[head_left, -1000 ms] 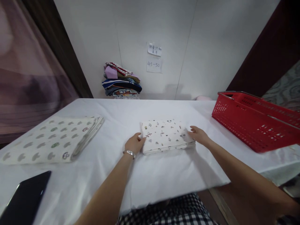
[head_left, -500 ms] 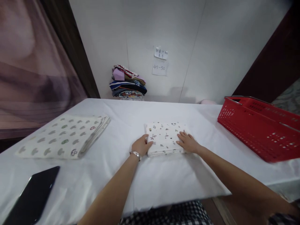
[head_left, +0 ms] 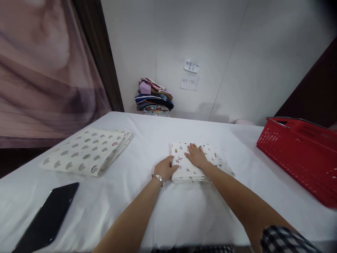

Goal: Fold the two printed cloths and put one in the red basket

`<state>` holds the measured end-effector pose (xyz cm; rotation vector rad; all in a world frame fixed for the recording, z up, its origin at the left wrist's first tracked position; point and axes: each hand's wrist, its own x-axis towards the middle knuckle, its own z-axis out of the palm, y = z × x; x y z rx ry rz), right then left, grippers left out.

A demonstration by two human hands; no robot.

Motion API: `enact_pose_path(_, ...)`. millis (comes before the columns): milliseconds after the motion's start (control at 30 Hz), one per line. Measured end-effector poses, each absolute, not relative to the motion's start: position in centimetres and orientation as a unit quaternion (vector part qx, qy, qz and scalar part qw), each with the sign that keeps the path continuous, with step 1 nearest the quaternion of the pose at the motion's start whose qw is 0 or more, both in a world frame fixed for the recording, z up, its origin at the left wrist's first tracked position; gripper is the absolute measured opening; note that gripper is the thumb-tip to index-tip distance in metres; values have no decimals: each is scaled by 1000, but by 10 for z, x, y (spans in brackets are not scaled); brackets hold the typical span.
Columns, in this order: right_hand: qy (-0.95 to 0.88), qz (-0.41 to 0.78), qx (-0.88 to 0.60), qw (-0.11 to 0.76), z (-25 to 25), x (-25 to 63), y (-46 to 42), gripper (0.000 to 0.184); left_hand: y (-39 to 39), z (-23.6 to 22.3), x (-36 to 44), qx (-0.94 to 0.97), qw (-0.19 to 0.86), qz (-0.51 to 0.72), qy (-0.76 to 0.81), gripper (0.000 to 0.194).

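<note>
Smoothing folded white printed cloth point(head_left: 184, 164), as step in hand seems; cloth lies flat on white-covered table point(head_left: 150, 140), between mushroom-print cloth point(head_left: 84, 151) and red basket point(head_left: 300, 158); right hand point(head_left: 197, 156) palm down on top, fingers spread, grasping nothing; left hand point(head_left: 165, 169) at left edge, thumb and forefinger parted, pinch or mere touch, cannot tell; right end splays into loose corner point(head_left: 228, 168); next move likely calls for squaring that corner, left edge kept steady.
</note>
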<state>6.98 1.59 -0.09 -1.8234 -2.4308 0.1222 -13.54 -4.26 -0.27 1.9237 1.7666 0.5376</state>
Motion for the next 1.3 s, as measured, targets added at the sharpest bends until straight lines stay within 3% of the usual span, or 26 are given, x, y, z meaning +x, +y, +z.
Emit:
enact_pose_path(200,-789,83,-608,32,6,62,21,63,-44,-2,-134,705,226,188,645,52)
enact_pose_path(333,-828,55,-554,68,14,31,27,61,-44,-2,-135,715,215,193,637,51)
enact_pose_path(600,-850,16,-523,58,-8,7,27,55,-44,-4,-135,722,200,191,634,47)
enact_pose_path(767,-840,71,-536,37,9,7,26,52,-44,-2,-136,718,223,191,631,47)
enact_pose_path(967,-816,123,-562,52,13,11,-13,43,-45,2,-136,710,235,191,635,45)
enact_pose_path(1300,-833,97,-539,82,14,25,-78,50,-41,2,-138,717,239,190,626,49)
